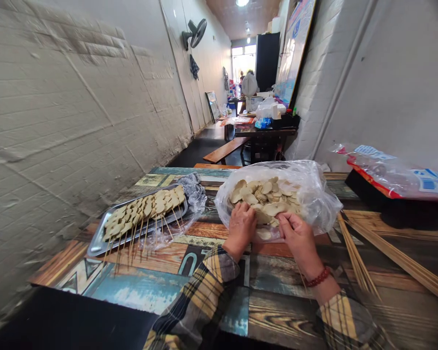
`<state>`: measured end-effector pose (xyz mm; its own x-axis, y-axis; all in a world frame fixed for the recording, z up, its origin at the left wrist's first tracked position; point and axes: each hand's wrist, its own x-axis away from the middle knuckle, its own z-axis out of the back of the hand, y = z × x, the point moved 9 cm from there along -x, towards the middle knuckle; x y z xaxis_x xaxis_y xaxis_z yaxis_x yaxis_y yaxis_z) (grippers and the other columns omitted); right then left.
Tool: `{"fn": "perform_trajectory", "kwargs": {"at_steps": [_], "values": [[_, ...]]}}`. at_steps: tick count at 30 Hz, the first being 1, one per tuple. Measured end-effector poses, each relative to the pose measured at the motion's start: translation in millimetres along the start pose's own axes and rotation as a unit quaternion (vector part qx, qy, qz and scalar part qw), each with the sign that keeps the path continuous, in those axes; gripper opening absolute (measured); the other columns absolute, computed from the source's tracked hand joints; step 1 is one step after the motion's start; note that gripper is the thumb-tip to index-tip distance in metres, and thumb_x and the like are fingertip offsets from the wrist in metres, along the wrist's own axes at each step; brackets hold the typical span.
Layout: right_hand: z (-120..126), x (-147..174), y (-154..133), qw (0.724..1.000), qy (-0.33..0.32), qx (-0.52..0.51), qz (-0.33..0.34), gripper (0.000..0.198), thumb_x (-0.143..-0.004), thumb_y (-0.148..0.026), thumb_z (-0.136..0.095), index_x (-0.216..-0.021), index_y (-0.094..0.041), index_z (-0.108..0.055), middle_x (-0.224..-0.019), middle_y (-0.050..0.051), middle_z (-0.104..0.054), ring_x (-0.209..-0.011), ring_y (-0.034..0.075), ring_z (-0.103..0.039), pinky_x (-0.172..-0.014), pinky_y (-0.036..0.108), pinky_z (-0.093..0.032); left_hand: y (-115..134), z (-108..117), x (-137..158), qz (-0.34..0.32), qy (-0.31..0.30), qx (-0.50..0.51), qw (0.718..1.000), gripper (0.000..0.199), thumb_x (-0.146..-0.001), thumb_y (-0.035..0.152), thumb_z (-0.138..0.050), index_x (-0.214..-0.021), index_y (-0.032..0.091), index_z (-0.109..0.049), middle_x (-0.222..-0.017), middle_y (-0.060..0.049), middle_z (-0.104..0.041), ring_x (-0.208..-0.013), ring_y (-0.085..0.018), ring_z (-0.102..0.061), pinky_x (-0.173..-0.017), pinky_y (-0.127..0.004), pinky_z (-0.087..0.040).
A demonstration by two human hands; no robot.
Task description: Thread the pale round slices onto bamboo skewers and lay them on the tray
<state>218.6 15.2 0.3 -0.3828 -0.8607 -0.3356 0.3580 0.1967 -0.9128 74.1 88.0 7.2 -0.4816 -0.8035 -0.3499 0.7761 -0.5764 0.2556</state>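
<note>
A clear plastic bag [323, 199] lies spread open on the table, full of pale, thin, flat food slices [257, 189]. My left hand [243, 224] is at the bag's near edge, fingers curled down among the slices; what they grip is hidden. Close by on the right, my right hand [300, 239] is closed in a pinch, thumb and forefinger at the end of a pale slice [275, 208]. A thin bamboo skewer [302, 278] shows below this hand. On the left, a metal tray [95, 248] bears skewered slices [146, 209], their sticks pointing toward me.
Loose bamboo skewers [355, 260] lie to the right of the bag. Behind them is a black tray in plastic packaging [405, 182]. A crumpled grey plastic bag [193, 189] touches the metal tray's far end. Farther off stand a bench [226, 149] and another table [266, 131].
</note>
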Motion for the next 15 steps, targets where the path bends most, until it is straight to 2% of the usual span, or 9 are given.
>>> {"fn": "perform_trajectory", "kwargs": {"at_steps": [4,8,12,15], "values": [[0.7,-0.1,3.0,0.998,0.006,-0.034,-0.047,0.045,-0.090,-0.061,-0.056,-0.077,-0.019,-0.067,-0.050,-0.004,-0.052,-0.047,0.015,-0.049,-0.048,0.026,-0.038,2.3,-3.7,2.0,-0.013,-0.003,0.009,1.000,0.012,-0.094,0.015,-0.054,-0.092,0.019,-0.065,-0.101,-0.011,-0.064,-0.102,-0.027,-0.055,-0.093,-0.041,-0.045],[1.6,0.1,0.8,0.998,0.010,-0.031,-0.051,0.044,-0.087,-0.061,-0.057,-0.076,-0.019,-0.067,-0.050,-0.004,-0.052,-0.047,0.015,-0.048,-0.049,0.026,-0.036,-4.0,-5.6,2.9,0.020,-0.011,0.036,0.999,0.004,-0.090,0.019,-0.064,-0.093,0.020,-0.063,-0.102,-0.010,-0.065,-0.103,-0.027,-0.056,-0.092,-0.041,-0.045],[0.2,0.4,1.2,0.998,0.003,-0.031,-0.049,0.044,-0.088,-0.061,-0.057,-0.076,-0.019,-0.067,-0.051,-0.004,-0.052,-0.048,0.015,-0.048,-0.051,0.026,-0.037,-6.6,-6.7,1.8,0.043,-0.010,0.060,0.997,0.006,-0.086,0.017,-0.067,-0.086,0.020,-0.062,-0.098,-0.009,-0.064,-0.101,-0.027,-0.056,-0.088,-0.040,-0.045],[0.2,0.6,1.8,0.999,0.001,-0.028,-0.044,0.043,-0.090,-0.059,-0.056,-0.075,-0.020,-0.066,-0.051,-0.004,-0.052,-0.049,0.015,-0.049,-0.051,0.027,-0.036,-3.2,-3.9,0.6,0.031,0.014,0.089,0.995,0.011,-0.085,0.012,-0.064,-0.079,0.021,-0.059,-0.096,-0.009,-0.064,-0.100,-0.027,-0.057,-0.089,-0.040,-0.044]]}}
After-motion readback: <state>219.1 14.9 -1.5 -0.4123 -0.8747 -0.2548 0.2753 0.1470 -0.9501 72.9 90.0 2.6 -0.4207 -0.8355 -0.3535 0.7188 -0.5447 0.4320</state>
